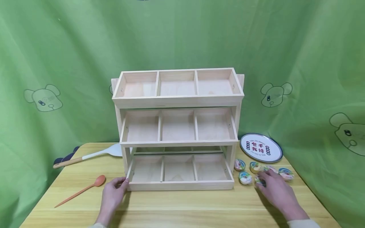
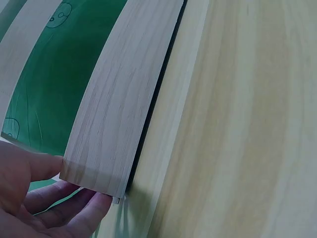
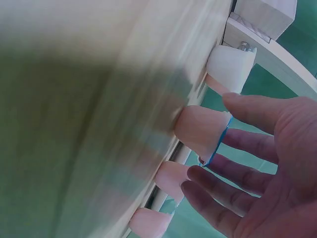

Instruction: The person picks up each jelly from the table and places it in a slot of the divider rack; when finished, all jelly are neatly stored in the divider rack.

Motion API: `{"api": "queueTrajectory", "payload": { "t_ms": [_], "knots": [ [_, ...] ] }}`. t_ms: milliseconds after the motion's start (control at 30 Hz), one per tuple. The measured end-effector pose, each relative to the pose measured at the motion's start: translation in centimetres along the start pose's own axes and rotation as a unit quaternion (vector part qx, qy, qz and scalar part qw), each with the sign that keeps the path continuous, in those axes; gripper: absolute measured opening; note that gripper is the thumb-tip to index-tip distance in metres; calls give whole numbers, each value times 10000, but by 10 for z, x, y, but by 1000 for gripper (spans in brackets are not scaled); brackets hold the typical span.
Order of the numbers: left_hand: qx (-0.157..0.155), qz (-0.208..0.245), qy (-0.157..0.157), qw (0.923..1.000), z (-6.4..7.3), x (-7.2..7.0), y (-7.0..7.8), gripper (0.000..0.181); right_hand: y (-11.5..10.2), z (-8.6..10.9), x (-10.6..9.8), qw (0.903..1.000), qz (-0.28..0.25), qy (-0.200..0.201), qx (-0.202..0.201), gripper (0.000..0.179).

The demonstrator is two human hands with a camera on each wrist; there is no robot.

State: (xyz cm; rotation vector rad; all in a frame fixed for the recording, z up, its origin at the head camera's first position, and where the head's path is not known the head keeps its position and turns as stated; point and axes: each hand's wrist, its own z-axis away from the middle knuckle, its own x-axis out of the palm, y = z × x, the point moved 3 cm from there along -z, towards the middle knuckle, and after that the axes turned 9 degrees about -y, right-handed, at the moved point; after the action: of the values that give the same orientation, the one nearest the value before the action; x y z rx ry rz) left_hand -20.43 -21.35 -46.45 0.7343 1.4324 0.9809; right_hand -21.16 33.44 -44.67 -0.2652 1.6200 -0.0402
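Observation:
A three-tier wooden rack (image 1: 179,186) stands in the middle of the table, each tier split into three compartments. My left hand (image 1: 112,193) holds the left front corner of its lowest tray, thumb on one edge and fingers at the end, as the left wrist view shows. Over several small jelly cups at the right, my right hand (image 1: 276,190) reaches down with its fingers spread. In the right wrist view, thumb and fingertips are right around the lid of one jelly cup (image 3: 200,130), which sits on the table; another jelly cup (image 3: 230,68) is beside it.
A white plate (image 1: 260,148) with a blue rim lies behind the jelly cups. Left of the rack are an orange spoon (image 1: 99,180) and a white spatula (image 1: 97,154) with a wooden handle, a dark blue item partly under it. A green curtain (image 1: 182,34) hangs behind.

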Motion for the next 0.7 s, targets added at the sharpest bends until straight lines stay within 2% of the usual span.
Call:
{"api": "queueTrajectory", "payload": {
  "t_ms": [267, 467, 700],
  "knots": [
    [-81, 24, 10, 10000, -4, -2, -4, 34, 0, -3, -3, 10000, 7, -85, -9, 45],
    [-185, 247, 6, 9995, -5, -3, -5, 33, -4, -1, -7, 9998, -53, -169, 52, 45],
    [-271, 408, -17, 9988, -7, -2, -7, 32, -15, 1, -18, 9999, -43, 10, -126, 45]
  ]
}}
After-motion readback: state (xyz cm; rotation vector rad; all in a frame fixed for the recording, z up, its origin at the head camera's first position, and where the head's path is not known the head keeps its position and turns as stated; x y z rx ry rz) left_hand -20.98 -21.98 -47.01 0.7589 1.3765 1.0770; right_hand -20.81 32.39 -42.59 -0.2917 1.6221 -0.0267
